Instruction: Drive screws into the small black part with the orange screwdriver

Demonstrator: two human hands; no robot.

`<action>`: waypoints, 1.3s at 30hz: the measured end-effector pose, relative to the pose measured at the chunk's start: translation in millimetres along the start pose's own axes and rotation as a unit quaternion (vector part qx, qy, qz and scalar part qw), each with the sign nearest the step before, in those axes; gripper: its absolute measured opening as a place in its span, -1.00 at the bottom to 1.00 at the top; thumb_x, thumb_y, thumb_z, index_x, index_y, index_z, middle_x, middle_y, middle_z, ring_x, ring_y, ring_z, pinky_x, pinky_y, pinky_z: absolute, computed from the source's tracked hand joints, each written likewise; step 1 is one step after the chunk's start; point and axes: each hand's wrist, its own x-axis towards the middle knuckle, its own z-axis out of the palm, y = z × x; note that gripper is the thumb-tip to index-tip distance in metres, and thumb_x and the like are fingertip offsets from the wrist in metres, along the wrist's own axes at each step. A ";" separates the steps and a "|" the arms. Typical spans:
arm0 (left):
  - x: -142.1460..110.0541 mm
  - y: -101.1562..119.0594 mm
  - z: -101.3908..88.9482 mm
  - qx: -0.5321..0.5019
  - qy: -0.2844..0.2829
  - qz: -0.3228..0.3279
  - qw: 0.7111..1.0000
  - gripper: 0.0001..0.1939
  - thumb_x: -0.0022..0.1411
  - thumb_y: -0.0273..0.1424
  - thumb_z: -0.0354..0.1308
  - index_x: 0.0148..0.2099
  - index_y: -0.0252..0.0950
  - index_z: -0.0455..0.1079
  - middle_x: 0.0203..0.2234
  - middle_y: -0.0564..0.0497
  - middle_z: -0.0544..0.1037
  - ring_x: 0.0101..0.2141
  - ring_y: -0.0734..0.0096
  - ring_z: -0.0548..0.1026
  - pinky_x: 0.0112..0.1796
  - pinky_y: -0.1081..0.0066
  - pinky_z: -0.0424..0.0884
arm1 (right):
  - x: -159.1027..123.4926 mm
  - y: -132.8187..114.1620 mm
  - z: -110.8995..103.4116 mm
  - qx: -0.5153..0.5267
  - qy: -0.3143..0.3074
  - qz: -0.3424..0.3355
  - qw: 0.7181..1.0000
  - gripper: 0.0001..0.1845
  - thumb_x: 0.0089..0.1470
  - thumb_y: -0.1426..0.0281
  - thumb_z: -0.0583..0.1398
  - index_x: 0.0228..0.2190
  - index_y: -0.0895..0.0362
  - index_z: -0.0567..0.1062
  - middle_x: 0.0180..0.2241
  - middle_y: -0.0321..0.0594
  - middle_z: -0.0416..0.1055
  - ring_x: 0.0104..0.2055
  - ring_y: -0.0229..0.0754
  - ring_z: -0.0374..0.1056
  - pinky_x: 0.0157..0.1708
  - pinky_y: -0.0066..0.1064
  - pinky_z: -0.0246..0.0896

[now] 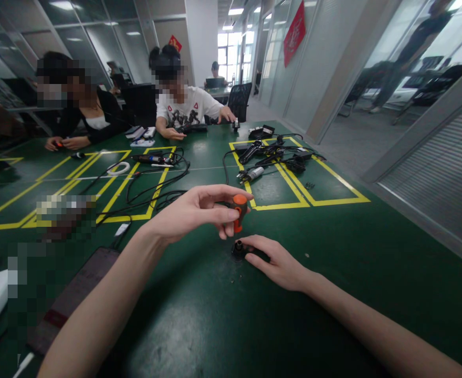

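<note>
My left hand (199, 212) is closed around the orange and black handle of a screwdriver (239, 210), held upright above the green table (333, 252). Directly under the handle sits a small black part (238, 249), and the screwdriver's tip seems to point down into it. My right hand (276, 260) rests on the table with its fingers pinched against that small black part, steadying it. The screwdriver's shaft is mostly hidden by my fingers.
Yellow tape boxes mark the table. A pile of black cables and tools (272, 155) lies in the far right box, more cables and a soldering-type tool (154, 158) in the middle box. Two people (184, 107) sit across the table. A dark phone (77, 294) lies near left.
</note>
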 end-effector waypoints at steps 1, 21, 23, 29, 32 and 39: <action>-0.1 0.3 0.0 -0.004 -0.003 -0.002 1.000 -0.58 0.19 -0.36 0.45 0.08 -0.36 0.58 -0.38 -0.03 0.62 -0.47 0.47 0.56 -0.40 0.47 0.51 | 0.0 0.0 -0.1 0.000 -0.001 0.001 1.000 -0.66 0.42 0.25 0.11 0.08 0.12 0.51 0.00 0.00 0.60 0.02 -0.02 0.53 0.07 -0.12 0.46; 1.0 -2.5 0.2 -0.047 -0.031 0.008 0.998 -0.70 0.23 -0.36 0.44 -0.05 -0.34 0.52 -0.26 -0.06 0.65 -0.44 0.44 0.63 -0.38 0.46 0.58 | -1.0 -0.2 -0.5 0.000 0.001 -0.003 1.000 -0.63 0.42 0.21 0.10 0.09 0.13 0.50 0.02 0.01 0.59 0.04 -0.01 0.52 0.09 -0.12 0.45; 1.1 -2.4 0.6 -0.043 -0.032 0.009 0.999 -0.68 0.20 -0.35 0.46 -0.05 -0.33 0.52 -0.26 -0.04 0.64 -0.47 0.48 0.60 -0.38 0.48 0.57 | -0.8 -0.1 -0.1 0.000 0.002 -0.006 1.000 -0.64 0.42 0.22 0.10 0.08 0.14 0.50 0.02 0.02 0.59 0.03 -0.01 0.52 0.08 -0.12 0.45; 2.0 -2.3 1.6 -0.029 -0.026 0.019 0.999 -0.65 0.16 -0.34 0.50 -0.05 -0.35 0.54 -0.28 -0.01 0.61 -0.48 0.53 0.57 -0.40 0.51 0.55 | -0.3 1.3 1.2 0.004 0.004 -0.009 1.000 -0.67 0.42 0.26 0.11 0.07 0.14 0.50 0.01 0.01 0.59 0.03 -0.02 0.53 0.09 -0.11 0.44; 2.3 -2.2 2.2 -0.034 -0.020 0.024 0.999 -0.68 0.17 -0.37 0.49 -0.09 -0.36 0.50 -0.27 -0.02 0.63 -0.49 0.53 0.58 -0.40 0.51 0.56 | -0.4 1.2 0.8 0.003 0.007 -0.011 1.000 -0.67 0.42 0.25 0.11 0.07 0.14 0.50 0.00 0.01 0.59 0.02 -0.02 0.53 0.08 -0.13 0.44; 2.0 -1.4 1.7 -0.054 -0.042 0.032 0.997 -0.69 0.20 -0.39 0.47 -0.09 -0.35 0.47 -0.20 -0.11 0.69 -0.47 0.50 0.61 -0.38 0.49 0.59 | -0.8 0.9 0.7 0.004 0.006 -0.009 1.000 -0.66 0.42 0.24 0.11 0.08 0.14 0.49 0.01 0.00 0.59 0.03 -0.03 0.53 0.07 -0.15 0.44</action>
